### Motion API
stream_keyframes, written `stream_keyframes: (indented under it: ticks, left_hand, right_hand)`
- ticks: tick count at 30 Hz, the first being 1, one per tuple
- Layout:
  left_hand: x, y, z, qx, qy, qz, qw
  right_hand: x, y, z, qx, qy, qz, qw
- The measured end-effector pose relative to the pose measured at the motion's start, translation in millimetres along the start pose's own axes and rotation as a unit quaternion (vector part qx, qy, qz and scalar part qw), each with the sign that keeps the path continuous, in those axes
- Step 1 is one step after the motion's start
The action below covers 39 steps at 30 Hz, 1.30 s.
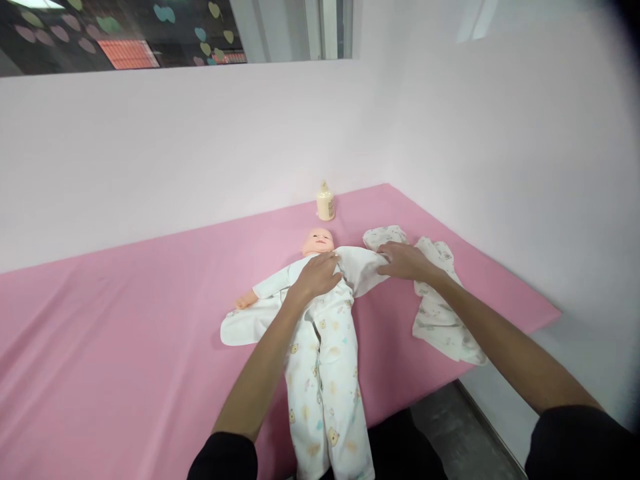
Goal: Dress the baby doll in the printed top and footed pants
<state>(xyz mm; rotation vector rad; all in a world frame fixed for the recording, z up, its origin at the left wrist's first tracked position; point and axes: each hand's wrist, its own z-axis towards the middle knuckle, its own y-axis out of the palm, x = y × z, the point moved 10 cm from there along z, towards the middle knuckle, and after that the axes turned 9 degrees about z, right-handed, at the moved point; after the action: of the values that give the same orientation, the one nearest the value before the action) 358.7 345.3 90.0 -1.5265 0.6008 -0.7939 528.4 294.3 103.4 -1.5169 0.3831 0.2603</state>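
Observation:
A baby doll lies on its back, head away from me, in a white baby top and printed baby trousers. My left hand rests on the doll's chest, fingers stretched over the cloth. At the right, my right hand pinches the outer end of the top, which is drawn out sideways from the doll. The doll's arm on that side is hidden. On the left side, a sleeve covers the other arm, and the doll's hand sticks out over a spread white flap.
Printed baby clothes lie right of the doll, near the edge of the pink-covered table. Behind the doll's head stands a cream pump bottle. White walls border the table at the back and right.

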Motion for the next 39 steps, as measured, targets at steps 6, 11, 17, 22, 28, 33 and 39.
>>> stream_keyframes:
  ticks: [6, 11, 17, 22, 28, 33, 39]
  left_hand:
    - [9, 8, 5, -0.002, 0.021, 0.001, 1.000]
    - [4, 14, 4, -0.025, 0.003, 0.001, 1.000]
    - [6, 8, 0, -0.026, 0.002, -0.014, 1.000]
    - [5, 6, -2, -0.023, -0.007, -0.030, 0.999]
    - [1, 4, -4, -0.021, 0.009, -0.055, 0.998]
    - [-3, 2, -7, -0.042, 0.013, -0.031, 0.999]
    - [21, -1, 7, -0.016, 0.055, 0.076, 0.995]
  right_hand:
    - [16, -6, -12, 0.023, 0.035, 0.183, 0.982]
    - [48, -6, -29, 0.063, 0.103, 0.361, 0.925]
    - [94, 34, -45, 0.109, 0.186, 0.526, 0.823]
    - [108, 33, -60, 0.235, 0.198, 0.557, 0.771]
    - [125, -8, -52, 0.356, 0.111, 0.622, 0.689]
    - [113, -12, -32, 0.343, 0.094, 0.703, 0.616]
    - [91, -7, -22, 0.331, 0.099, 0.739, 0.579]
